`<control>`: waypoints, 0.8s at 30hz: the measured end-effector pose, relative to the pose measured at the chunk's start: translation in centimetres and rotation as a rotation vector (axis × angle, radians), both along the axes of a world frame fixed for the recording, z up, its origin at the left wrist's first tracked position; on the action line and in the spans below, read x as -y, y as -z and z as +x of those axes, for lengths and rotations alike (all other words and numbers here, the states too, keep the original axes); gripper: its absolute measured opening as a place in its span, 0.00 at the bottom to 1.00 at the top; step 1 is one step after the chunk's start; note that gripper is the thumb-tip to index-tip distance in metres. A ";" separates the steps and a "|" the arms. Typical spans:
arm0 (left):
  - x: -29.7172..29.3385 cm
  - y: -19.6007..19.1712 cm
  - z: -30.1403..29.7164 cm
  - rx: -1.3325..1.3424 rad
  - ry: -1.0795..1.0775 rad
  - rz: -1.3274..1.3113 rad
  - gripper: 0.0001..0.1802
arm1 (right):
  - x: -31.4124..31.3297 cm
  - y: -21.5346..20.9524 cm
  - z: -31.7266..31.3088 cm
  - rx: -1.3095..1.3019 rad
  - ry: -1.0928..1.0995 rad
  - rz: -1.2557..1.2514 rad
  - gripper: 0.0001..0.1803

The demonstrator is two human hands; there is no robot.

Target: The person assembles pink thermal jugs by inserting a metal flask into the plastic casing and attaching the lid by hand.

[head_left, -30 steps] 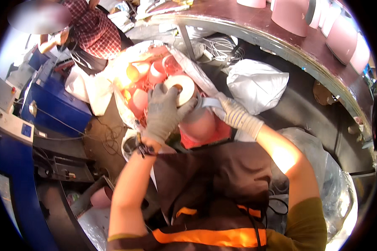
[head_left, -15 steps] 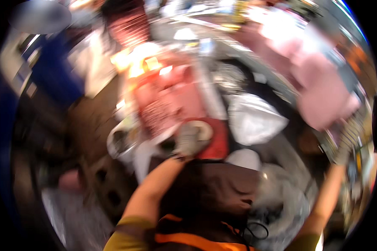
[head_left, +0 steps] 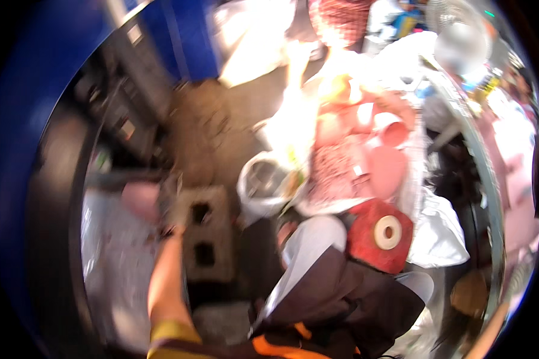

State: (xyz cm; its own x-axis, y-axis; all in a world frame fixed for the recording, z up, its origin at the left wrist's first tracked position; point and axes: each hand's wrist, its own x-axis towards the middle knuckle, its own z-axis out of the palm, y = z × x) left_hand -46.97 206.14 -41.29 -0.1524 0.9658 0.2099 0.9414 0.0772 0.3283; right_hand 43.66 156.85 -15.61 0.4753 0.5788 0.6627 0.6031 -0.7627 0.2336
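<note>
My left hand (head_left: 171, 202), in a greyish glove, reaches out to the left beside a pink rounded piece (head_left: 141, 200) on a plastic-covered surface (head_left: 117, 242). Blur hides its fingers, so whether it touches the piece cannot be told. At the far right rim, only a smeared part of my gloved right hand (head_left: 519, 276) shows above its forearm, close to pink material (head_left: 518, 206). Between my knees sits a red block (head_left: 365, 240) with a cream ring (head_left: 388, 232) lying on it. Beyond it, several pink cups and pieces (head_left: 386, 167) lie heaped with pink bits.
A grey hollow block (head_left: 215, 200) stands on the floor right of my left forearm. A white bag-lined container (head_left: 260, 200) is beside the pink heap. White plastic bags (head_left: 440, 236) lie to the right, along a grey table edge (head_left: 482, 155). A fan (head_left: 461, 45) stands far right.
My view has swung left. My left hand has left the cream ring on the red block and moved left to the pink piece. My right hand has slid toward the right rim.
</note>
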 end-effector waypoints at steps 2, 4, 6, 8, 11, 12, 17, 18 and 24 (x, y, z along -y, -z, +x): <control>-0.3 5.4 -6.1 -0.224 -0.242 -0.244 0.47 | -2.6 1.4 -5.4 0.080 -0.118 0.084 0.30; -0.9 10.3 -10.5 -0.330 -0.345 -0.337 0.51 | -5.8 3.4 -11.4 0.014 -0.175 0.049 0.31; -1.9 14.4 -14.2 -0.314 -0.468 -0.501 0.49 | -9.5 6.0 -17.4 0.044 -0.186 -0.104 0.31; -2.9 16.3 -18.3 -0.556 -0.390 -0.487 0.39 | -13.8 7.4 -22.0 -0.071 -0.307 -0.145 0.32; -2.2 14.1 -23.5 -0.247 -0.473 -0.263 0.32 | -21.4 8.9 -28.0 -0.277 -0.501 -0.035 0.30; -1.4 12.0 -24.2 -0.140 -0.554 -0.097 0.30 | -23.6 9.7 -30.5 -0.412 -0.580 0.024 0.29; 5.1 -3.4 -13.7 0.264 -0.098 0.322 0.23 | -31.2 12.8 -46.2 -0.984 -1.205 -0.178 0.32; 6.6 -6.1 -9.2 0.410 -0.009 0.321 0.22 | -30.9 12.9 -49.3 -1.504 -1.121 -0.256 0.41; 14.7 -17.4 12.3 0.173 1.017 0.597 0.15 | -31.2 13.9 -54.8 -1.245 -1.043 -0.148 0.42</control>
State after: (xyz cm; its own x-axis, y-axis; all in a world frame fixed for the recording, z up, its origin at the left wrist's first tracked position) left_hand -34.66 191.41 -23.93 0.5562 0.4164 0.7192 0.4221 -0.8870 0.1872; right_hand -11.18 188.09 -29.47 0.0281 0.9942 0.1037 0.6757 0.0575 -0.7349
